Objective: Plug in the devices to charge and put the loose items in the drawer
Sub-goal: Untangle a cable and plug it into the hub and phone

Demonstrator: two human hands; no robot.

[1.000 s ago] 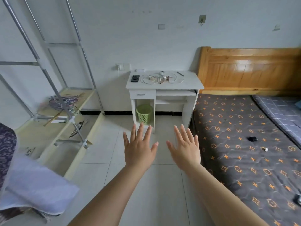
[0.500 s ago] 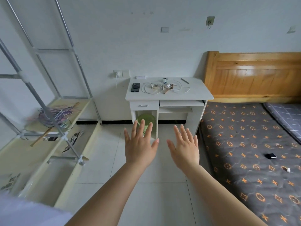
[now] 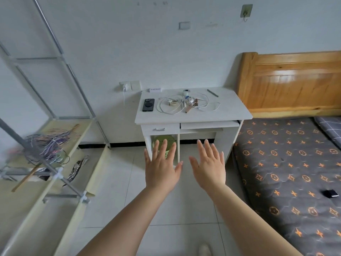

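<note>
A small white desk (image 3: 230, 111) stands against the far wall. On it lie a black phone (image 3: 148, 105), tangled white cables (image 3: 171, 106), a few small loose items (image 3: 191, 102) and a grey pen (image 3: 212, 93). A white power strip (image 3: 155, 89) sits at the desk's back edge, wired to a wall socket (image 3: 130, 85). The desk's drawer (image 3: 159, 129) is closed. My left hand (image 3: 162, 167) and my right hand (image 3: 209, 165) are held out over the floor in front of the desk, palms down, fingers spread, holding nothing.
A green basket (image 3: 165, 145) sits under the desk. A metal-frame rack (image 3: 60, 174) with a bundle of coloured wires (image 3: 48, 145) stands on the left. A bed (image 3: 287, 163) with a wooden headboard (image 3: 291, 80) fills the right; a small black object (image 3: 331, 193) lies on it.
The view has moved closer to the desk and tilted down slightly. Both hands stay spread in front, holding nothing.
</note>
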